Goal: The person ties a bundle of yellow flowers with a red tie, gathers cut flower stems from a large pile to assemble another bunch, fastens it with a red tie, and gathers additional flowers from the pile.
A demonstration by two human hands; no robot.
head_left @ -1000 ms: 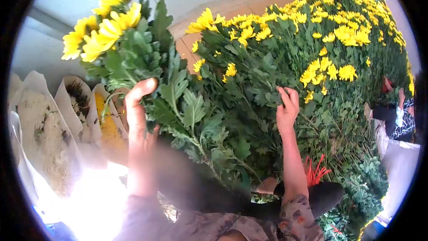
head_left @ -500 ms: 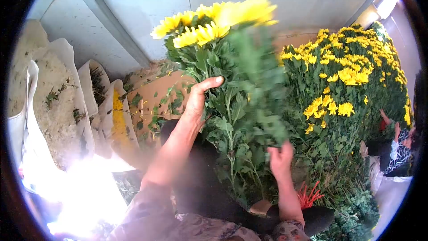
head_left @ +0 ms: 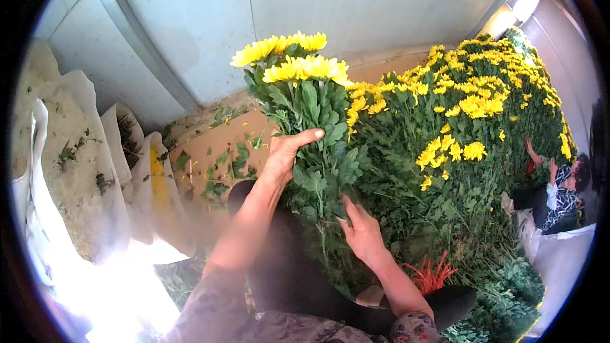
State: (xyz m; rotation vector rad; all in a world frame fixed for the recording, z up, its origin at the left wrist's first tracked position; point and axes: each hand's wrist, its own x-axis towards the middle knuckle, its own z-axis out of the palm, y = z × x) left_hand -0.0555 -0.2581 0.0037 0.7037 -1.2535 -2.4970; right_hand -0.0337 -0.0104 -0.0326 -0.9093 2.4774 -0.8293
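A bunch of yellow chrysanthemums (head_left: 311, 98) stands upright in front of me, blooms at the top and leafy stems below. My left hand (head_left: 283, 152) is wrapped round its middle, the thumb lying across the front of the leaves. Lower down, my right hand (head_left: 363, 232) closes on the stems from the right side; its fingertips are partly hidden among the leaves. Right beside the bunch, a large heap of yellow chrysanthemums (head_left: 394, 171) spreads back and to the right.
Red ties (head_left: 431, 274) lie near my right forearm. White sacks (head_left: 86, 152) with plant scraps stand at the left. Fallen leaves and petals cover cardboard (head_left: 222, 140) on the floor. A pale wall (head_left: 305, 0) closes off the back. Another person (head_left: 559, 194) sits at the far right.
A blurred flower stem held by my right hand has come in to the bunch. My right hand has moved left onto the lower stems; the left hand keeps its hold.
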